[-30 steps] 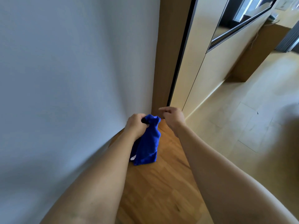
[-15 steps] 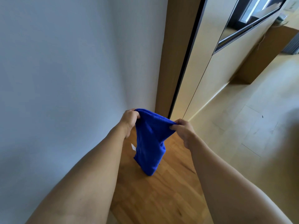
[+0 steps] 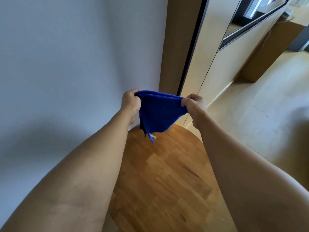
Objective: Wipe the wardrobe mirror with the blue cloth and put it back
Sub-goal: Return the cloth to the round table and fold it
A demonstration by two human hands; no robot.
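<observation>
A blue cloth (image 3: pixel 159 111) hangs stretched between both hands, above the far end of a round wooden table (image 3: pixel 167 173). My left hand (image 3: pixel 130 102) grips its left top corner. My right hand (image 3: pixel 194 104) pinches its right top corner. The cloth droops to a point with a small white tag at the bottom, clear of the tabletop. The wardrobe (image 3: pixel 209 52) stands ahead and to the right, with a dark-framed mirror panel (image 3: pixel 254 19) high on its front.
A pale wall (image 3: pixel 75 64) runs close along the left. The wardrobe's wooden side panel (image 3: pixel 178 44) meets it in the corner. Light floor tiles (image 3: pixel 267 118) spread to the right. A brown cabinet (image 3: pixel 270 52) stands farther back on the right.
The cloth was bunched in my left hand on the table. My right hand took hold of it, and both hands lifted and spread it wider above the table.
</observation>
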